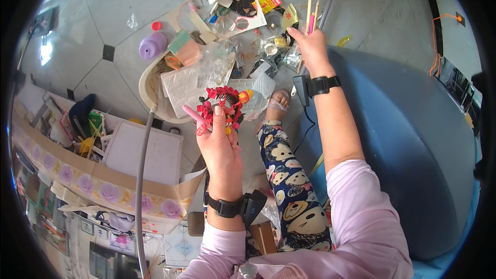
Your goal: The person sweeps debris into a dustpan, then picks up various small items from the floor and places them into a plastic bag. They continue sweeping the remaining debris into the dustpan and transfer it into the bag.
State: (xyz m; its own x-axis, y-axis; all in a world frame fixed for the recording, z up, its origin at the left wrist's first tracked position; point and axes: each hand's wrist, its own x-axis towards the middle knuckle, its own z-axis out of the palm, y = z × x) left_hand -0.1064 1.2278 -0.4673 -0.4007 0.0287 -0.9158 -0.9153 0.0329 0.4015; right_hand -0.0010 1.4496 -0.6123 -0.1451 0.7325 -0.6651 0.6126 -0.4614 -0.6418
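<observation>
My left hand (221, 149) is closed around a bunch of red hair accessories (213, 93) with ruffles and small figures. A dark comb (230, 100) shows among them, and a pink rod-like piece (192, 113) sticks out to the left. Farther forward on the right, my right hand (316, 48) grips several slim wooden sticks (309, 2) and a pink stick (311, 23), all pointing away from me. Below and left of that hand spreads a heap of plastic wrappers (228, 60) and paper scraps. A white card with cut-outs (254, 17) lies on the heap.
A blue padded seat (395, 131) fills the right side. At left, a grey pole (142, 174) rises before a floral-edged box (108, 192). A purple bottle (157, 42) and a red cap (156, 26) lie near a cream basin (145, 85). An orange cord (434, 48) hangs far right.
</observation>
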